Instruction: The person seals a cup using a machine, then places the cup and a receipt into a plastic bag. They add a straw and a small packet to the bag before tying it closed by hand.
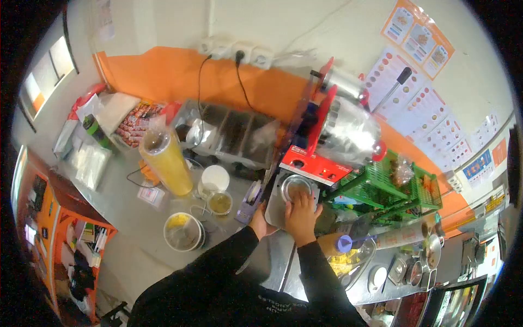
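Under the red sealer, cup (296, 187) upright, mouth up, right hand (301, 211) flat on it, left hand (258, 220) gripping tray (274, 215)

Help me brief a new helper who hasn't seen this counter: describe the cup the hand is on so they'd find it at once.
Find the red sealing machine against the orange wall. On the metal tray at its front sits a cup in a round holder, with the right hand resting on its near edge. Unlike the open cups standing to the left on the steel counter, it is set into the machine.
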